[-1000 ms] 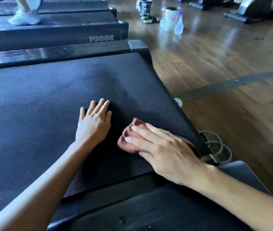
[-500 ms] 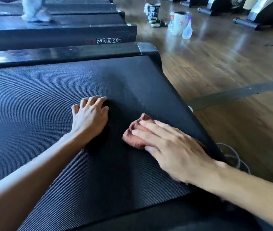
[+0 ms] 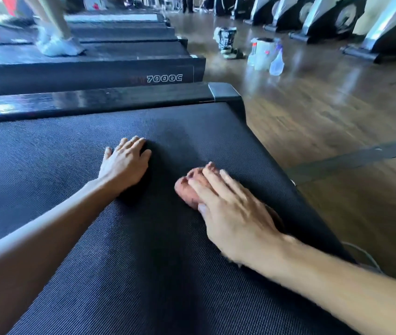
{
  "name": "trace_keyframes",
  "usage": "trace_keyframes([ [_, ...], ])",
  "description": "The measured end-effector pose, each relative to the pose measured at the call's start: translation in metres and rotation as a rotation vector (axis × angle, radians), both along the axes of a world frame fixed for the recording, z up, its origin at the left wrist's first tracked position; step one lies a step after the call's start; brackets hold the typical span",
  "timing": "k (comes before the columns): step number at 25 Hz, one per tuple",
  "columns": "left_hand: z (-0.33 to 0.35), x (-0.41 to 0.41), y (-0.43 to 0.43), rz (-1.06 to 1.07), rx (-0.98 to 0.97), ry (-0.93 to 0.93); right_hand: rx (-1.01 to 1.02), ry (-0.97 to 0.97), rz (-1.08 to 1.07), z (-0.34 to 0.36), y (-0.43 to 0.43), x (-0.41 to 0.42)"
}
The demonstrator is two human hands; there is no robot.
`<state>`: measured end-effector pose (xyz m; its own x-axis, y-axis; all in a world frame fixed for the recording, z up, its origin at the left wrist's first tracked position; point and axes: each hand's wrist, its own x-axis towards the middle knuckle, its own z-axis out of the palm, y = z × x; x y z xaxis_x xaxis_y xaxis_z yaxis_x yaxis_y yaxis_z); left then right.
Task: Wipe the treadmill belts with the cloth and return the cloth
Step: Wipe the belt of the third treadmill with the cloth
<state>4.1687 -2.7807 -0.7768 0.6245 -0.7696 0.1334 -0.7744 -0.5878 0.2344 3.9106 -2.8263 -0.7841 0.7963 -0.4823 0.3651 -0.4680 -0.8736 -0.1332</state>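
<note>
A dark textured treadmill belt (image 3: pixel 47 170) fills most of the view. My right hand (image 3: pixel 230 213) lies flat with straight fingers on a reddish-brown cloth (image 3: pixel 187 189), pressing it onto the belt near the belt's right edge. Most of the cloth is hidden under the hand. My left hand (image 3: pixel 124 163) rests flat on the belt a little to the left of the cloth, fingers slightly bent at the tips, holding nothing.
A black side rail (image 3: pixel 95 100) borders the belt at the far side. Beyond it another treadmill (image 3: pixel 119 71) marked 7000C carries a person's white shoes (image 3: pixel 56 45). On the wood floor stand a white bucket (image 3: pixel 263 54) and a spray bottle (image 3: pixel 277 62). Exercise bikes (image 3: pixel 337 22) line the back right.
Both hands have slid farther along the belt, the right one pushing the cloth with it. The view has tilted up, showing more of the room.
</note>
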Motion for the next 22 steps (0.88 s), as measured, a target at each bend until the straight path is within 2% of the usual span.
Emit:
trace_keyframes([
  [3, -0.007, 0.001, -0.001, -0.008, 0.002, 0.002, 0.058, 0.099, -0.138, 0.016, -0.059, 0.069],
  [5, -0.010, 0.000, 0.002, -0.004, 0.004, -0.002, 0.067, 0.070, -0.184, 0.014, -0.054, 0.087],
  [8, -0.010, 0.000, 0.000, -0.003, 0.013, -0.015, 0.024, -0.054, 0.025, -0.001, 0.004, 0.053],
  [10, -0.013, -0.001, -0.001, 0.008, 0.013, -0.023, 0.036, -0.094, 0.128, -0.001, 0.003, 0.042],
  [11, -0.014, 0.000, -0.002, 0.012, 0.010, -0.032, 0.030, -0.057, 0.123, 0.002, -0.017, 0.053],
  [14, -0.013, -0.001, -0.002, 0.011, 0.019, -0.032, 0.099, 0.048, -0.079, 0.017, -0.078, 0.099],
  [16, -0.013, -0.001, -0.002, 0.018, 0.016, -0.019, 0.101, 0.044, -0.128, 0.019, -0.082, 0.113],
  [20, -0.014, 0.000, -0.002, -0.001, 0.020, -0.033, 0.069, -0.035, 0.086, 0.007, -0.027, 0.072],
  [22, -0.014, 0.001, -0.002, 0.006, 0.020, -0.025, 0.055, -0.016, 0.107, 0.008, -0.045, 0.078],
])
